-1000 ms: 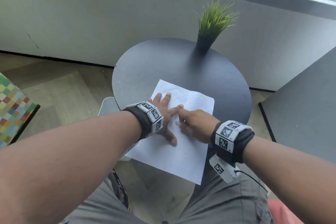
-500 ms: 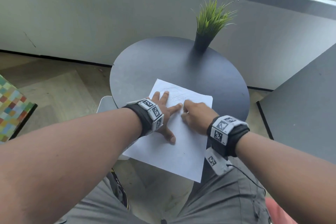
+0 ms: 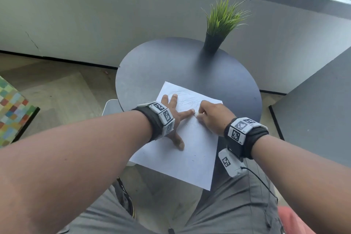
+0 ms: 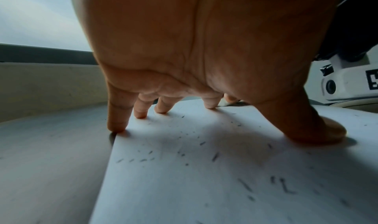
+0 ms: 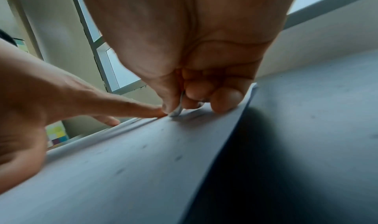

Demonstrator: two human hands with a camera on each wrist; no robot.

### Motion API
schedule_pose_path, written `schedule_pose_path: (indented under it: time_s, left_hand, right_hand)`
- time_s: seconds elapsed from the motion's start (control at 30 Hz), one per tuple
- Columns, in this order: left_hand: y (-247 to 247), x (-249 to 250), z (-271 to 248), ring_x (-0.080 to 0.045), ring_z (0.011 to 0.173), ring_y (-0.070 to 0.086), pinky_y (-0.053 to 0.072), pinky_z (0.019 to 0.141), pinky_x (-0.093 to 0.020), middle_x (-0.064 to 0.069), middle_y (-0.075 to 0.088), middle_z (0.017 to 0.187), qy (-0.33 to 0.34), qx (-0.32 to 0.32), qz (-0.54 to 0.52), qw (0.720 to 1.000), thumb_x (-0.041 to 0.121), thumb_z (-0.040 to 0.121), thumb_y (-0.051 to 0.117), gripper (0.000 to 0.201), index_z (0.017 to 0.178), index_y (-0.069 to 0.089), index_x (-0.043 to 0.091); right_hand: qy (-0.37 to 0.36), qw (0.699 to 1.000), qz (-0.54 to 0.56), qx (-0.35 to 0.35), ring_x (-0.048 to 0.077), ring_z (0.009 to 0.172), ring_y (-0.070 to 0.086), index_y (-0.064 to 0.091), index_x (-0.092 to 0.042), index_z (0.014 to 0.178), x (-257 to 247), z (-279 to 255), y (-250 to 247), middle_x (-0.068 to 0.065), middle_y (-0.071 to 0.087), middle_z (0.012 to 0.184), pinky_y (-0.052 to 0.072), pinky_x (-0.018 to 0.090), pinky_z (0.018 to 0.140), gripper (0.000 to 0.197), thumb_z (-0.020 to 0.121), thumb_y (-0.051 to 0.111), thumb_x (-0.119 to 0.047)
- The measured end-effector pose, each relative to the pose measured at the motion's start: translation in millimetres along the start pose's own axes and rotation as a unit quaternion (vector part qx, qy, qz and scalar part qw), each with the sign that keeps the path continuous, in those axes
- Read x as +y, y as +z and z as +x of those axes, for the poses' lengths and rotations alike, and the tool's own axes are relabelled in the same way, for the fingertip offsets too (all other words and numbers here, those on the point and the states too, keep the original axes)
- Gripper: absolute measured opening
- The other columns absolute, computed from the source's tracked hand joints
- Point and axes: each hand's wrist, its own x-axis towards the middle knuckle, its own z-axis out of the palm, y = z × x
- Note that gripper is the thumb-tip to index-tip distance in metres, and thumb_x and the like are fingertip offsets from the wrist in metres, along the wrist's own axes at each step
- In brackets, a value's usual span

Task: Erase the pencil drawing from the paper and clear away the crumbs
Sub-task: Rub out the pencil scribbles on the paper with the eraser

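We hold the paper (image 3: pixel 190 150) flat with our left hand (image 3: pixel 171 118), fingers spread straight and pressing near its 9 o'clock edge. At the sheet's centre our right hand (image 3: pixel 212 118) pinches a small white eraser (image 5: pixel 177 110) between thumb and curled fingers, its tip on the sheet. We judge that short strokes away from the pinning fingers will spare the sheet creases. The pencil drawing (image 3: pixel 186 99) remains toward 12 o'clock; crumbs (image 4: pixel 204 146) litter the near half. The sheet overhangs the round worktop (image 3: pixel 148 68) at 6 o'clock. A potted grass plant (image 3: pixel 218 30) stands at 1 o'clock, well apart.
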Motion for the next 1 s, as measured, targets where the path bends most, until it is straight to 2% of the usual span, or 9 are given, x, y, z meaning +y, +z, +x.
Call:
schedule_pose_path:
  time_s: [0.03, 0.17, 0.3, 0.43, 0.57, 0.7, 0.73, 0.87, 1.0]
  left_hand:
    - [0.0, 0.9, 0.9, -0.047, 0.146, -0.010, 0.030, 0.106, -0.069, -0.016, -0.021, 0.160, -0.002, -0.002, 0.002, 1.000, 0.088, 0.049, 0.068, 0.128, 0.145, -0.012, 0.059]
    - [-0.1, 0.8, 1.3, -0.048, 0.145, -0.013, 0.030, 0.105, -0.070, -0.017, -0.022, 0.160, 0.003, -0.002, -0.013, 1.000, 0.085, 0.049, 0.072, 0.129, 0.145, -0.010, 0.061]
    - [-1.1, 1.8, 1.3, -0.047, 0.146, -0.013, 0.029, 0.106, -0.070, -0.016, -0.024, 0.160, -0.007, -0.009, 0.002, 1.000, 0.088, 0.050, 0.068, 0.130, 0.145, -0.015, 0.059]
    - [-1.6, 2.5, 1.8, -0.049, 0.145, -0.014, 0.029, 0.107, -0.070, -0.018, -0.024, 0.160, -0.004, -0.010, 0.001, 1.000, 0.086, 0.051, 0.070, 0.131, 0.146, -0.014, 0.057]
    - [-2.3, 3.1, 2.4, -0.049, 0.145, -0.013, 0.028, 0.107, -0.070, -0.018, -0.025, 0.159, -0.009, -0.016, 0.007, 1.000, 0.088, 0.049, 0.068, 0.132, 0.146, -0.017, 0.057]
    - [-3.4, 3.0, 2.2, -0.050, 0.145, -0.012, 0.028, 0.106, -0.071, -0.019, -0.024, 0.159, -0.006, -0.018, 0.002, 1.000, 0.086, 0.048, 0.071, 0.133, 0.146, -0.014, 0.057]
    - [-3.5, 3.4, 3.2, -0.050, 0.145, -0.012, 0.029, 0.106, -0.071, -0.018, -0.024, 0.159, -0.006, -0.017, 0.001, 1.000, 0.087, 0.047, 0.071, 0.134, 0.146, -0.014, 0.058]
    - [-3.8, 3.1, 3.6, -0.049, 0.145, -0.010, 0.029, 0.104, -0.072, -0.018, -0.025, 0.159, -0.010, -0.023, 0.003, 1.000, 0.088, 0.045, 0.070, 0.134, 0.145, -0.015, 0.059]
    - [-4.1, 3.6, 2.7, -0.050, 0.145, -0.012, 0.029, 0.105, -0.071, -0.020, -0.024, 0.159, -0.003, -0.018, 0.000, 1.000, 0.085, 0.047, 0.072, 0.134, 0.147, -0.013, 0.057]
  right_hand:
    - [0.003, 1.000, -0.008, 0.010, 0.027, 0.085, 0.058, 0.051, -0.024, 0.097, 1.1, -1.6, 1.0, 0.006, 0.062, 0.096, 0.046, 0.034, 0.069, 0.014, 0.092, 0.051, -0.037]
    - [-0.115, 0.991, -0.004, -0.070, 0.025, 0.083, 0.058, 0.051, -0.025, 0.099, -10.2, -18.1, 10.7, 0.002, 0.064, 0.092, 0.049, 0.035, 0.073, 0.015, 0.093, 0.053, -0.039]
    - [0.009, 1.000, -0.022, 0.013, 0.029, 0.082, 0.056, 0.049, -0.020, 0.099, 6.6, -4.8, 0.6, 0.008, 0.062, 0.095, 0.046, 0.034, 0.069, 0.020, 0.094, 0.047, -0.040]
    - [-0.114, 0.991, -0.024, -0.067, 0.024, 0.078, 0.054, 0.051, -0.019, 0.098, -10.4, -26.7, 6.3, 0.000, 0.059, 0.085, 0.044, 0.032, 0.068, 0.022, 0.096, 0.050, -0.041]
    - [-0.011, 0.999, -0.039, -0.003, 0.029, 0.081, 0.057, 0.048, -0.021, 0.097, 3.9, -8.5, -4.3, 0.006, 0.061, 0.092, 0.046, 0.034, 0.067, 0.023, 0.096, 0.045, -0.043]
    - [-0.128, 0.988, -0.049, -0.078, 0.029, 0.086, 0.057, 0.051, -0.017, 0.106, -13.3, -26.6, 7.9, 0.008, 0.064, 0.095, 0.045, 0.035, 0.070, 0.023, 0.097, 0.047, -0.038]
    - [-0.123, 0.988, -0.042, -0.087, 0.027, 0.087, 0.058, 0.052, -0.020, 0.103, -11.9, -27.8, 5.2, 0.005, 0.065, 0.094, 0.047, 0.035, 0.072, 0.022, 0.096, 0.049, -0.040]
    - [-0.001, 1.000, -0.018, -0.005, 0.029, 0.084, 0.057, 0.048, -0.022, 0.097, 5.3, -11.6, -4.2, 0.004, 0.061, 0.092, 0.050, 0.037, 0.073, 0.020, 0.095, 0.046, -0.042]
    - [-0.125, 0.990, -0.014, -0.070, 0.028, 0.085, 0.056, 0.048, -0.021, 0.102, -17.5, -33.5, 12.8, 0.006, 0.063, 0.093, 0.048, 0.038, 0.074, 0.019, 0.097, 0.047, -0.040]
